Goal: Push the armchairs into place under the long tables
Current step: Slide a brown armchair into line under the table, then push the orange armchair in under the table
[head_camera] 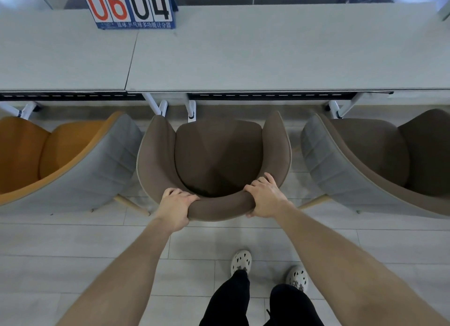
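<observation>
Both bare forearms reach forward, nearly straight. The left hand and right hand are each clenched, thumbs tucked under, knuckles up.

A blue-framed flip scoreboard with white number cards stands on the pale grey tabletop, at its far edge near the seam between two table sections. Its two left cards show "06" in red-orange digits; its two right cards show "04" in black digits, so the row reads "0604". Along the blue base strip below the cards runs a line of white Chinese characters, reading roughly "篮球 乒乓球多功能计分器"; the first characters are blurred. A small white label at the strip's left end is too small to read.
</observation>
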`<state>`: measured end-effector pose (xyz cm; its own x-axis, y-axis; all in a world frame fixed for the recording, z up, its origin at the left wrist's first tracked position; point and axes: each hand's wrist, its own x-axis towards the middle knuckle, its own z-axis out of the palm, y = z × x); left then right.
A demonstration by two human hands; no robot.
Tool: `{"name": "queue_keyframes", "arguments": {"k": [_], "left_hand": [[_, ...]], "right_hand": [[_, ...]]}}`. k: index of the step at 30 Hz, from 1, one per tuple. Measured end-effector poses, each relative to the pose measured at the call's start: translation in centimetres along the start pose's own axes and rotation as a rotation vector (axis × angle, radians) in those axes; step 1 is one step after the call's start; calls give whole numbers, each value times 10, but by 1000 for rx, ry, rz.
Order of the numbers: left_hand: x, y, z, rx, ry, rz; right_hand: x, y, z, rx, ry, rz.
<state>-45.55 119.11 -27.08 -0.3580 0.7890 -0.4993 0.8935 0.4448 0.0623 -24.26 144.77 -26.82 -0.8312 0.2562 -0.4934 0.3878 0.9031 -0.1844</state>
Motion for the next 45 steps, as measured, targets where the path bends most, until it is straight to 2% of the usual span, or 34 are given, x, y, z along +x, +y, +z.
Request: {"name": "queue_keyframes", "arguments": {"k": [9, 17, 23, 29, 35, 41, 45], "left_hand": [[0, -1, -2, 8, 33, 21], [0, 25, -22, -41, -55, 33], [-4, 51, -50, -83, -102, 48], [-27, 40, -71, -127, -79, -5], [-70, -35, -83, -181, 17, -86], [-122, -178, -69, -211, 19, -204], [-162, -280, -50, -205, -23, -243]], "right_hand": [[-4, -6, -3, -19, -6, 23], [-34, -6, -13, 55, 63, 25], [-50, 3, -30, 130, 41, 45], [-47, -16, -42, 138, 50, 3], [-14, -101, -70, 159, 58, -98], [58, -228, -83, 132, 84, -138], [95, -319, -82, 136, 21, -120]]}}
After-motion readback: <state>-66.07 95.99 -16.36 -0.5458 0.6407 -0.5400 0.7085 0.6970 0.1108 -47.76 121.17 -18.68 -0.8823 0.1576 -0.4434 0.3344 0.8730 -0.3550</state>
